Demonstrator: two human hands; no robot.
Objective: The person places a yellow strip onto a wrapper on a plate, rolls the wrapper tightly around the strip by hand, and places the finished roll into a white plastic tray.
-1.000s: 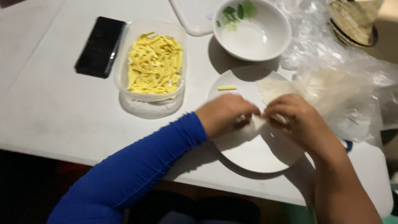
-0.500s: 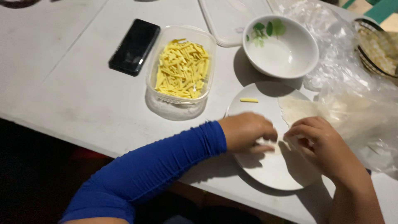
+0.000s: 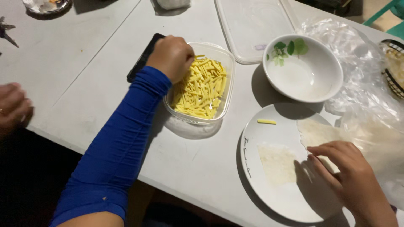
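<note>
Nearest you, your right hand (image 3: 351,176) is resting on the white plate (image 3: 269,193), fingers spread and pressing flat on a thin pale wrapper sheet (image 3: 277,164) just to the left of its fingertips. The sheet looks soft, light and easily torn, so taking it by an edge seems safest. One stray yellow stick (image 3: 267,122) is lying beyond that hand, its long axis running left to right.

Farther out, your left hand (image 3: 171,56), in a blue sleeve (image 3: 118,143), is reaching into the clear plastic container (image 3: 225,84), fingers curled down among the yellow sticks (image 3: 202,88); whether they are pinching any is hidden. The sticks look light, stiff and brittle, mostly pointing away from you.

Beyond your right hand is sitting a white bowl (image 3: 303,69) with green leaves (image 3: 288,47).
</note>
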